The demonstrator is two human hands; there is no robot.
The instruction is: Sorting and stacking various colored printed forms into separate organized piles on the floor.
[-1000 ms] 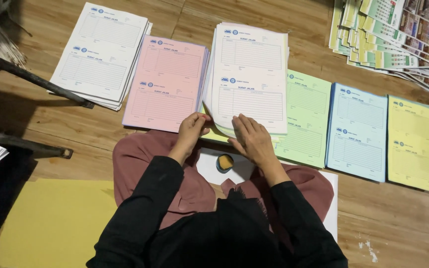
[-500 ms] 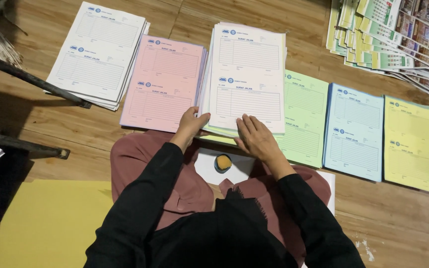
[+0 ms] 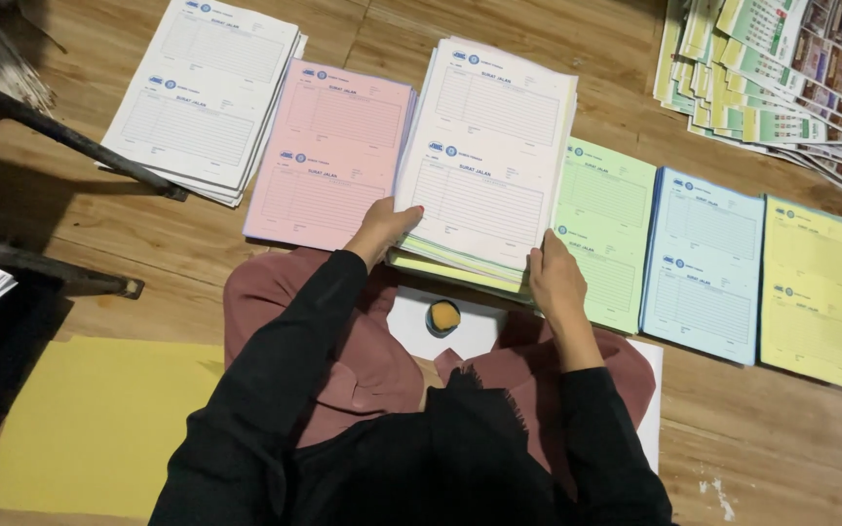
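Left hand | right hand: both clamped on collated form stack edges | flanked: pink stack, green stack

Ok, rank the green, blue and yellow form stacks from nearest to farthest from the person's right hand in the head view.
Measured from the right hand:
1. Green stack, right beside the hand, partly under the raised pile.
2. Blue stack, next along to the right.
3. Yellow stack, at the far right end of the row.
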